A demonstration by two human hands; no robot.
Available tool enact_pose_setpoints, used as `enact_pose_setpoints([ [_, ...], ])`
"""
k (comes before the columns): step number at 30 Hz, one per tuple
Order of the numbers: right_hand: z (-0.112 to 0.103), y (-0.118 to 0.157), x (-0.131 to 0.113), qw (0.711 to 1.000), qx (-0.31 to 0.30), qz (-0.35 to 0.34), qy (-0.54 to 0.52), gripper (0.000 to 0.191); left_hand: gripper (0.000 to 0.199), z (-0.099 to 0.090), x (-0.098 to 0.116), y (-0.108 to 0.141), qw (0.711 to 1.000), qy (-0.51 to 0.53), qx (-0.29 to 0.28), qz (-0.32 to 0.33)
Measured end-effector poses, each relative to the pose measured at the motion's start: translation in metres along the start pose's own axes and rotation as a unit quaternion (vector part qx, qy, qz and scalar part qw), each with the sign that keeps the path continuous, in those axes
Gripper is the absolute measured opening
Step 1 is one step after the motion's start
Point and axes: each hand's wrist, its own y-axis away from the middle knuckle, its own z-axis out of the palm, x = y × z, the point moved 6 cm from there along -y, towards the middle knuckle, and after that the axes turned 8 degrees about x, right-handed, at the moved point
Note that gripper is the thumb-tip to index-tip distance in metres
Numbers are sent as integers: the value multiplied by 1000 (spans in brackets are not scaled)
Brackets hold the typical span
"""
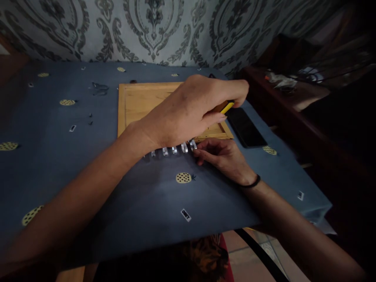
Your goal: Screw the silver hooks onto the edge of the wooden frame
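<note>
My left hand (182, 109) is closed around a black-and-yellow tool (227, 107) and reaches across a light wooden board (141, 102) with a raised frame. The tool's far end is hidden behind the hand. Along the board's near edge sits a row of several shiny metal pieces (184, 147). At the right end of this row, my right hand (225, 158) pinches the last metal piece (192, 145) between thumb and fingers, with a black band round its wrist.
A black phone (246, 127) lies right of the board on the blue patterned tablecloth (141, 207). Small metal parts (90, 115) and a clear item (100, 88) lie to the left. Clutter (282, 80) stands on dark furniture at the right.
</note>
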Motion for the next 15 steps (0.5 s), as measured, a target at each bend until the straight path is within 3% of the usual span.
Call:
enact_pose_setpoints([
  [7,0,0,-1,1000,-3,3,9,37,20,0,1,1,1000,-20,20,-12],
  [12,0,1,-1,1000,-2,5,14,38,23,-11,-1,2,994,-32,99,-22],
  [15,0,1,-1,1000,-1,0,17,39,23,-13,-2,2,992,-42,117,-15],
])
